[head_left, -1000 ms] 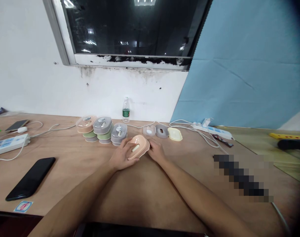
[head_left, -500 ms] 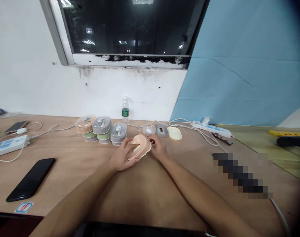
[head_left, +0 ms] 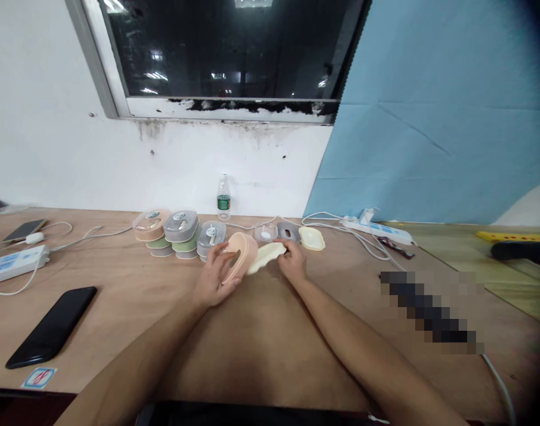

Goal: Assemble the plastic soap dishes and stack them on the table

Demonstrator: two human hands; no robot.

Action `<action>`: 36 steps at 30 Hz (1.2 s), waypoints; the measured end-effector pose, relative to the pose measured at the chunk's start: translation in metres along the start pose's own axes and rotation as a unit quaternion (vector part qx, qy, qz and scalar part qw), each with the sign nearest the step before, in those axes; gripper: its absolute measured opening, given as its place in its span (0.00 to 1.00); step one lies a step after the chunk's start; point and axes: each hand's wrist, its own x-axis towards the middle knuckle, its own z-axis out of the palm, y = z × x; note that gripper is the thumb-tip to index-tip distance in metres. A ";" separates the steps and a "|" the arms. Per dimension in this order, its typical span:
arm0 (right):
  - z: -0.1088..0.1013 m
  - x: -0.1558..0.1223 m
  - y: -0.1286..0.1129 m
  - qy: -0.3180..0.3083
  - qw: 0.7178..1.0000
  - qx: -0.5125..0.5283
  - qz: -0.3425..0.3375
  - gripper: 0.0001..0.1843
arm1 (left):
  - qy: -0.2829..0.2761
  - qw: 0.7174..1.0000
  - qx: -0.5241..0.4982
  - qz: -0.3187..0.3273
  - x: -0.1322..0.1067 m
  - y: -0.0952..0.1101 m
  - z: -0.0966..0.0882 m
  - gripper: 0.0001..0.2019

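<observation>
My left hand (head_left: 214, 278) grips a peach oval plastic box shell (head_left: 243, 251) with a slot in its face, tilted up above the table. My right hand (head_left: 293, 260) pinches the end of a cream plastic tray (head_left: 266, 255) with a wavy edge. The tray stands apart from the shell on most of its length, its left end close to the shell's rim; whether they touch there I cannot tell. Behind the right hand lie a clear lid (head_left: 266, 232), a grey shell with a slot (head_left: 288, 231) and another cream tray (head_left: 312, 238).
Stacked oval boxes in peach (head_left: 149, 225), grey (head_left: 181, 226) and green stand at the back left, with a plastic bottle (head_left: 224, 203) behind. A black phone (head_left: 52, 325) lies at left. Power strips (head_left: 379, 229) with white cables lie at both sides. A blurred-out dark object (head_left: 430, 310) lies right.
The cream tray has come out of the peach shell and moved right in my right hand. My left hand has turned the shell more upright.
</observation>
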 end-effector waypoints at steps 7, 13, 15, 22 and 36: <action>-0.032 0.032 0.066 0.284 0.912 0.002 0.295 0.08 | -0.051 0.998 0.030 0.034 0.002 0.001 0.000 0.29; -0.059 0.032 0.099 0.366 0.841 0.065 0.393 0.27 | -0.063 0.996 0.042 0.039 0.003 0.002 -0.001 0.29; -0.060 0.031 0.105 0.357 0.832 0.078 0.417 0.28 | -0.072 0.996 0.044 0.038 0.003 0.002 -0.001 0.29; -0.055 0.029 0.113 0.309 0.851 0.065 0.420 0.32 | -0.089 0.994 0.049 0.038 0.002 0.002 0.001 0.30; -0.052 0.026 0.118 0.234 0.873 0.010 0.428 0.23 | -0.108 0.991 0.052 0.056 0.005 0.003 0.000 0.30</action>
